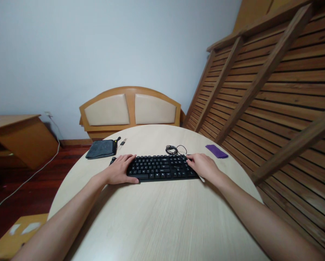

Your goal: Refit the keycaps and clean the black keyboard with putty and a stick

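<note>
A black keyboard (157, 168) lies flat across the middle of the round table. My left hand (120, 169) grips its left end, the thumb along the front edge and the fingers reaching to the back edge. Over the right end, at the number keys, is my right hand (203, 165), its fingers pinched together. A thin white stick (202, 179) pokes out below that hand; its other end, near the fingertips, is too small to make out. Behind the keyboard sits its coiled black cable (172, 149).
A dark grey folded cloth or pouch (101, 149) lies at the table's left, beside a small black item (122, 143). On the right is a purple folded cloth (216, 151). A headboard (131, 108) stands behind the pale table (157, 217); wooden slats (265, 83) lean at right.
</note>
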Demonstrator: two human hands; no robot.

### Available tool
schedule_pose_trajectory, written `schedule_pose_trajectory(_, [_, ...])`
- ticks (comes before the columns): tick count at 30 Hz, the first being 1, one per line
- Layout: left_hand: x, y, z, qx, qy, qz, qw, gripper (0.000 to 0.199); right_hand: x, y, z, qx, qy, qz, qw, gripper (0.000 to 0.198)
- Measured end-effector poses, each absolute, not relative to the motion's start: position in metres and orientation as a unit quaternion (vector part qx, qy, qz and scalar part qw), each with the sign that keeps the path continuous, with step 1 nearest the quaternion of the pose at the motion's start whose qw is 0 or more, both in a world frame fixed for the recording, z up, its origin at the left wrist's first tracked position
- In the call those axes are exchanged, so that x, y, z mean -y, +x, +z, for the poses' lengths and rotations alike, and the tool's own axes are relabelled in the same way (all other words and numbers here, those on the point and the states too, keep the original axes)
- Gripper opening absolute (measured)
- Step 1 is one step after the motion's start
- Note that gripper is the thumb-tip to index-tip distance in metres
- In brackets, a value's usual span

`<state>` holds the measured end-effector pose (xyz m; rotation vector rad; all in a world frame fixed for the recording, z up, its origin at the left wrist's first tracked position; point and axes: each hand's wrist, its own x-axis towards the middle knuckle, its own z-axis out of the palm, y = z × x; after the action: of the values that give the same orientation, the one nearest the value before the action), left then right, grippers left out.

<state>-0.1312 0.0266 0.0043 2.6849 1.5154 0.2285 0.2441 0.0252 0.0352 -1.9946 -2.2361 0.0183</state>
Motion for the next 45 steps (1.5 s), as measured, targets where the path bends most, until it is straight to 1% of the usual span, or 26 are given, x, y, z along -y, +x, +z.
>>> schedule_pose_trajectory(8, [-0.028, -0.133, 0.002, -0.488, 0.869, 0.079, 0.026, 0.119, -0.025, 0.24, 0.031, 0.752, -0.654, 0.012, 0.08, 0.04])
schedule_pose_trajectory(17, [-0.029, -0.133, 0.0, -0.483, 0.871, 0.09, 0.022, 0.116, -0.012, 0.247, 0.031, 0.756, -0.65, 0.006, 0.073, 0.037])
schedule_pose_trajectory(23, [-0.029, -0.133, 0.001, -0.487, 0.869, 0.081, 0.023, 0.118, 0.01, 0.246, 0.033, 0.76, -0.648, 0.016, 0.057, 0.035])
schedule_pose_trajectory(37, [-0.029, -0.133, 0.001, -0.486, 0.869, 0.089, 0.017, 0.116, 0.051, 0.245, 0.037, 0.751, -0.66, 0.006, 0.011, 0.034])
schedule_pose_trajectory(45, [-0.029, -0.132, 0.002, -0.492, 0.867, 0.078, 0.026, 0.117, 0.032, 0.233, 0.044, 0.748, -0.662, -0.015, 0.048, 0.036])
